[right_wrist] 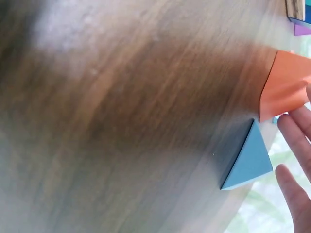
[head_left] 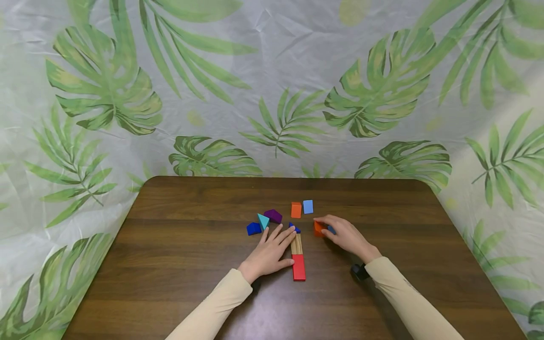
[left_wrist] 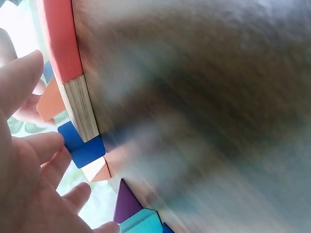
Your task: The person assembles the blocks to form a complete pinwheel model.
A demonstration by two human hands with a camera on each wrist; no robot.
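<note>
Cream sleeves (head_left: 408,302) enter from the near edge and cover your forearms, with a black wrist device (head_left: 360,272) visible below your right cuff. Beyond them on the dark brown, wood-grained surface (head_left: 178,255) lies a flat red block (head_left: 299,270), the nearest piece of a row running away from you. Your left hand (head_left: 269,255) spreads over the left side of this row, its fingers extended and gripping nothing; whether the thumb touches the red block cannot be told. Next in the row, end to end with the red block, is a bare wooden block (head_left: 299,245). At its far end sits a dark blue block (head_left: 294,228), touched by your left index fingertip.

To the right of the row, your right hand (head_left: 348,238) pinches an orange block (head_left: 318,229) between thumb and fingers, low at the surface. Just beside that block, on its right, a blue triangular block (right_wrist: 250,160) stands on the surface, partly hidden by your hand in the head view.

Left of the row and beyond your left fingertips, note a cluster: a second dark blue piece (head_left: 253,229) at left, a turquoise triangular block (head_left: 263,220) to its right, and a purple block (head_left: 273,216) slightly farther. Farthest among the pieces are a second orange block (head_left: 296,210) and, just right of it, a light blue block (head_left: 308,207). Behind the far edge hangs pale fabric (head_left: 289,52) printed with green leaves.
</note>
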